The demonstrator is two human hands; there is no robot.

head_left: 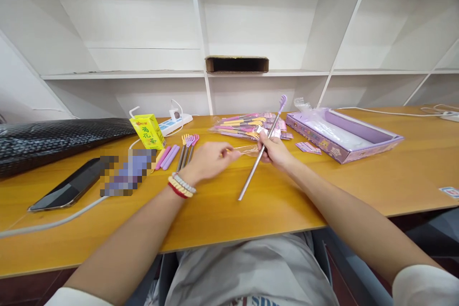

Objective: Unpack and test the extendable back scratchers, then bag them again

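My right hand (274, 150) is closed round the metal rod of a back scratcher (254, 172). Its purple claw points up and away, and the bare rod end slants down toward me. A clear plastic bag (247, 149) stretches between my two hands, low over the table. At the bag's left end, the fingers of my left hand (215, 157) are pinched together; the exact grip is partly hidden. Just left of that hand lie several back scratcher rods with coloured claws (190, 141), beside loose purple handle grips (170, 157).
Packed back scratchers (244, 126) lie in a pile at the back. An open purple box (344, 153) sits to the right, with printed cards (308, 147) near it. Leftward are a yellow drink carton (147, 131), a phone (68, 184), a power strip (175, 125) and a cable (71, 217).
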